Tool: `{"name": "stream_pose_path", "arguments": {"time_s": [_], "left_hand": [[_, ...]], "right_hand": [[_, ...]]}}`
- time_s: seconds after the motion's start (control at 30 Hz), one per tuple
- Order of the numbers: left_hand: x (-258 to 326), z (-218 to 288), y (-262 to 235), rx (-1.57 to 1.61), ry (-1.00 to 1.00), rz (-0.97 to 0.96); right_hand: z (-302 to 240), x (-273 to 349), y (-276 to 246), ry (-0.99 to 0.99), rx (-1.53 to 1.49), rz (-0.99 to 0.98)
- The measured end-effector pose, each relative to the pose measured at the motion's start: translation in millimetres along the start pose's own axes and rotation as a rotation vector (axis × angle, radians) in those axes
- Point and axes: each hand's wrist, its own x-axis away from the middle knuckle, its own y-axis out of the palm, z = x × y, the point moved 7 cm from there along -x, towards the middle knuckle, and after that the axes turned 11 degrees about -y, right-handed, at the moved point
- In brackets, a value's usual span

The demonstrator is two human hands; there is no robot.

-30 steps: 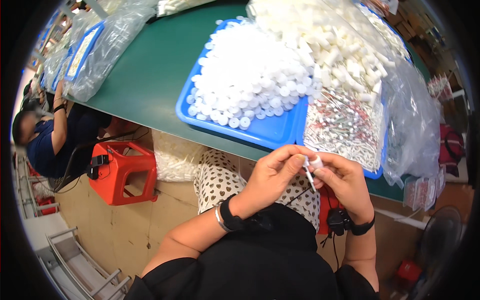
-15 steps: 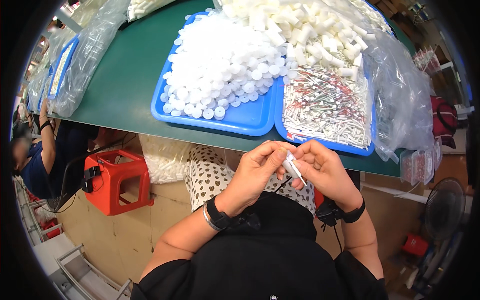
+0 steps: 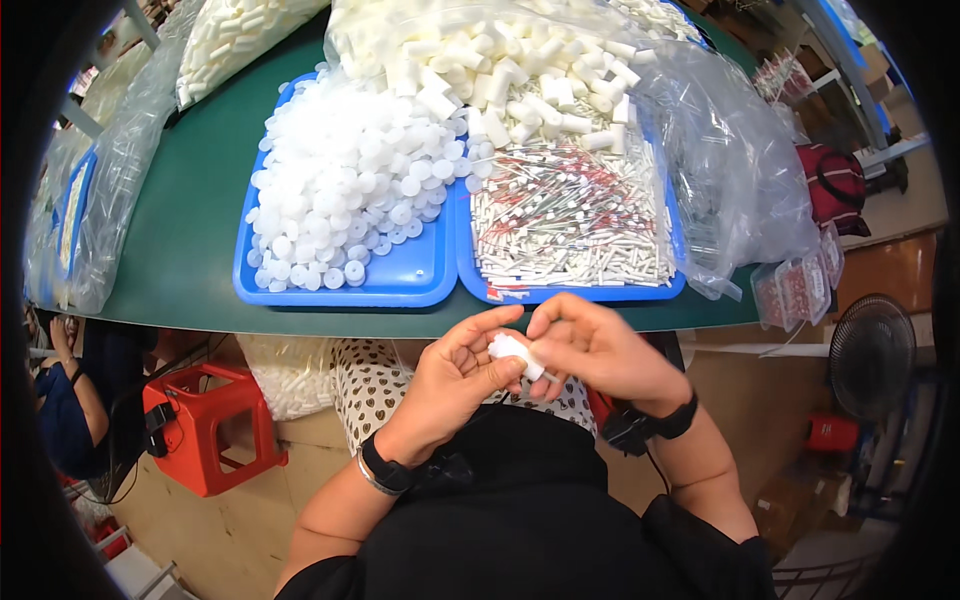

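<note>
A short white plastic cylinder point(image 3: 518, 356) is pinched between the thumb and fingers of my left hand point(image 3: 460, 365), above my lap and just off the table's front edge. Its left end looks wider, perhaps from a cap or disc, but it is too small to tell. My right hand point(image 3: 595, 355) closes its fingertips on the other end, partly hiding it and slightly blurred. Beyond my hands, a blue tray point(image 3: 420, 275) bears a heap of translucent white discs point(image 3: 350, 180). Beside it, another blue tray point(image 3: 630, 292) carries thin white sticks with red and green wires point(image 3: 570, 210).
A clear bag of thick white tubes point(image 3: 500, 70) lies behind the trays, and crumpled clear plastic point(image 3: 710, 180) covers the right side. A red stool point(image 3: 215, 430) stands at left, near another person's arm point(image 3: 85, 400). A fan point(image 3: 872, 355) stands at right.
The view has shifted, so trays and table appear further left. The cylinder has turned in my hands, its left end now facing outward, and the thin white rod seen before is mostly hidden.
</note>
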Motion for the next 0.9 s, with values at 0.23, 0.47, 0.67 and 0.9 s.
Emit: {"name": "stream_pose_path", "arguments": {"time_s": [0.23,0.47,0.67,0.9], "left_hand": [[-5.4,-7.1,-11.8,0.106,0.027,-0.085],[-6.0,-10.7,-2.5,0.071,-0.02,-0.17],[-4.9,-4.9,-14.0,0.133,-0.059,-0.107],[-3.2,6.1,-8.1,0.311,0.051,-0.146]], "right_hand": [[-80.1,35.3,-149.7,-0.145,1.89,0.499],[-59.3,34.7,-177.4,-0.151,1.737,0.266],[-76.8,41.9,-169.4,-0.299,1.194,0.602],[-49.9,12.0,-7.9,-0.473,0.901,0.081]]}}
